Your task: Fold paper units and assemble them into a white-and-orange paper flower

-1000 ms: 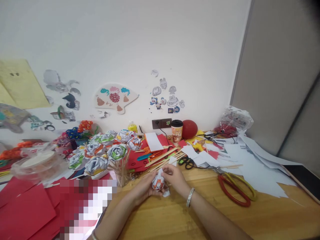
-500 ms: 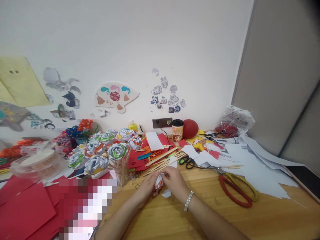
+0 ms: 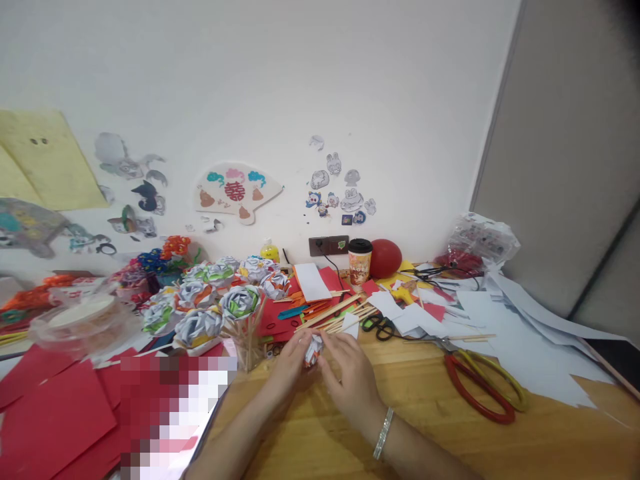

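Between my two hands is a small paper flower, white with orange edges. My left hand grips it from the left, fingers curled around its side. From the right, my right hand closes on the flower, its fingers bent over the top and the thumb near the lower edge. Finished-looking paper roses in white, green and orange stand on sticks in a clear holder to the left of my hands. Thin wooden sticks lie just beyond my fingers.
Large red-and-yellow-handled scissors lie at the right, near white paper sheets. Small black scissors rest behind my right hand. A paper cup and a red balloon stand by the wall. Red paper covers the left.
My right hand has shifted from pinching at the flower's top to cupping its right side. The white scrap below the flower is no longer visible. The view has turned slightly left.
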`<state>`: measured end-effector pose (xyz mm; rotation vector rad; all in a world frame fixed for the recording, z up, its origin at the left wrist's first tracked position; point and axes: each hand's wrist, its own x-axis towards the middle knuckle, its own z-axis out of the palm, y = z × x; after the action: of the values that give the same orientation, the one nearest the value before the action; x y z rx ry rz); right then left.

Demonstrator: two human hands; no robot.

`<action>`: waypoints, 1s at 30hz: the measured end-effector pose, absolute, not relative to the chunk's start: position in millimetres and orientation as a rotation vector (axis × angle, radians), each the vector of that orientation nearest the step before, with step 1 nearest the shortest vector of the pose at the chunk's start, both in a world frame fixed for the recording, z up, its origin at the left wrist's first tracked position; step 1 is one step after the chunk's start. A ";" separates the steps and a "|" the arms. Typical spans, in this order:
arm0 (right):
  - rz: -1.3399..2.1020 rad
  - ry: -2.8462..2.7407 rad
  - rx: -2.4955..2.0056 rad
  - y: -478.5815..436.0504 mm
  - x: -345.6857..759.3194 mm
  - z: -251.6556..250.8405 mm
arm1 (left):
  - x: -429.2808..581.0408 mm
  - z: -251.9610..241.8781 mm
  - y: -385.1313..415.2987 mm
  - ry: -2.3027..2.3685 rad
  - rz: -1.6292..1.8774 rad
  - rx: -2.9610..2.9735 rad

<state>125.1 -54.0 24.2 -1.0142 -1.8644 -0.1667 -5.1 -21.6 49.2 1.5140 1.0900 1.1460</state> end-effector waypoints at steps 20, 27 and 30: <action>-0.169 -1.904 -0.954 -53.2 139.9 35.3 | -0.4 53.3 -24.9 0.887 1.091 1.249; -0.322 -1.959 -0.952 -60.4 131.7 36.5 | 0.1 54.9 -28.7 0.795 1.123 1.137; -0.055 -1.741 -0.987 -52.9 136.9 34.5 | 1.3 52.6 -28.6 0.726 1.115 1.007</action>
<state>136.9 -52.9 34.5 -0.9873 -1.7413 -0.0555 1.3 -28.6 52.6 1.0075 0.7257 1.1147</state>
